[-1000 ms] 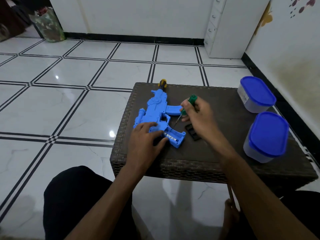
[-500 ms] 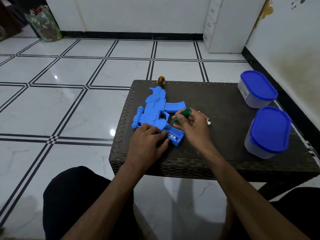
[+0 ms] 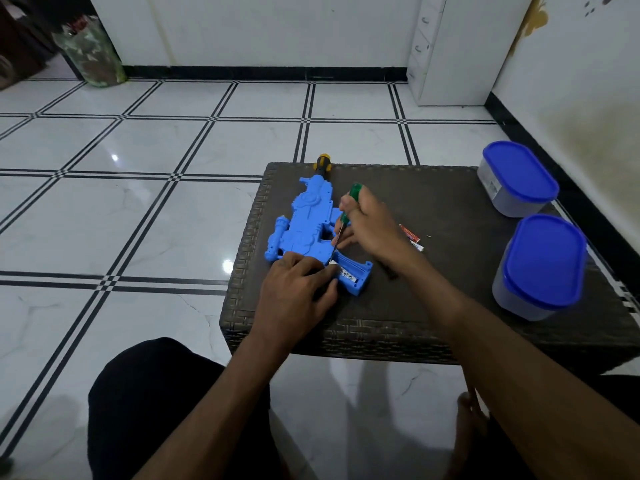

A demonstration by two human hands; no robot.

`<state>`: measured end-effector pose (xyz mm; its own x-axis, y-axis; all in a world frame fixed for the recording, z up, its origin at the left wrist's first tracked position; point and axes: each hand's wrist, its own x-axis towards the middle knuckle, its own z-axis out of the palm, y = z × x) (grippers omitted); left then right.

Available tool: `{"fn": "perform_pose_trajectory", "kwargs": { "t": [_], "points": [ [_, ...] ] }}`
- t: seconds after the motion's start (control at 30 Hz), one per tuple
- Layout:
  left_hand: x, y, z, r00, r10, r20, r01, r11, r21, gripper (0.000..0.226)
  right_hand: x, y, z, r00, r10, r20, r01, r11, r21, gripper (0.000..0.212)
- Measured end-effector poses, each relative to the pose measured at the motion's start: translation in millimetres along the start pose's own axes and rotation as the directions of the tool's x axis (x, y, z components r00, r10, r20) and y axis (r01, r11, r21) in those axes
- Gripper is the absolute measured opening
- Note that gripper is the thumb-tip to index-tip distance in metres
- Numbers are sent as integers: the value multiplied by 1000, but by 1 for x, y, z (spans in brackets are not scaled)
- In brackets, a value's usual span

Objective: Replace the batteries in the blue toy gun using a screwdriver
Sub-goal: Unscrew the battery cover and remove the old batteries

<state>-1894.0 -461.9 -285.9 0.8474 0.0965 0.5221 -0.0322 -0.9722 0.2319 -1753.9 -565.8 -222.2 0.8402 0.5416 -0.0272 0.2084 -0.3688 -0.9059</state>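
Two hands work at the blue toy gun (image 3: 308, 226), which lies flat near the bench's left edge, long axis running away from the person, muzzle far, butt near. Left hand (image 3: 294, 292) rests on the body, fingers fairly straight, pressing it down. Right hand (image 3: 370, 226) grips the green screwdriver (image 3: 346, 216), its tip slanting down-left into the open battery bay (image 3: 349, 275), just beside the left fingertips. Loose batteries (image 3: 410, 237) lie to the right; two blue-lidded tubs (image 3: 540, 265) stand on the dark woven bench (image 3: 433, 299); tiled floor (image 3: 138, 202) beyond.

left hand (image 3: 298, 289) flat, pressing down; right hand (image 3: 372, 226) curled, gripping
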Motion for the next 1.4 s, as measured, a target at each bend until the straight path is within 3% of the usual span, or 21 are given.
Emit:
{"fn": "perform_pose_trajectory", "kwargs": {
  "t": [0.2,0.37,0.57,0.63,0.73,0.8,0.87,1.03,1.2,1.4],
  "points": [
    [-4,-1,1,990,-125,-63,127,992,27,36,-5,3,-6,996,90,-10,-86,973,216,21],
    [-4,0,-2,987,-161,-2,161,987,1,35,-12,15,-9,984,177,-24,-153,904,399,19],
    [-4,-3,-2,985,-167,51,169,985,-43,38,-27,19,-19,954,209,-216,-56,830,555,16],
    [-3,-5,-3,983,-168,73,173,982,-70,37,-32,20,-25,963,172,-208,-58,884,464,15],
    [0,-7,-6,980,-173,98,186,971,-149,37,-40,25,-28,999,25,-48,-25,1000,-6,14],
    [3,-7,-9,979,-174,106,195,953,-233,37,-43,30,-22,992,-57,108,78,977,-199,29],
    [5,-7,-12,977,-174,123,203,931,-302,38,-45,32,-14,980,-108,165,148,956,-252,38],
    [1,-11,-14,967,-202,157,240,926,-291,51,-52,29,-11,991,-120,61,131,963,-234,31],
    [-9,-23,-11,938,-160,309,195,977,-85,80,-53,22,-42,973,-59,-224,36,993,-109,25],
    [-12,-15,-8,956,-177,235,183,983,-1,73,-33,37,-99,947,69,-314,-189,909,-371,27]
  ]
}}
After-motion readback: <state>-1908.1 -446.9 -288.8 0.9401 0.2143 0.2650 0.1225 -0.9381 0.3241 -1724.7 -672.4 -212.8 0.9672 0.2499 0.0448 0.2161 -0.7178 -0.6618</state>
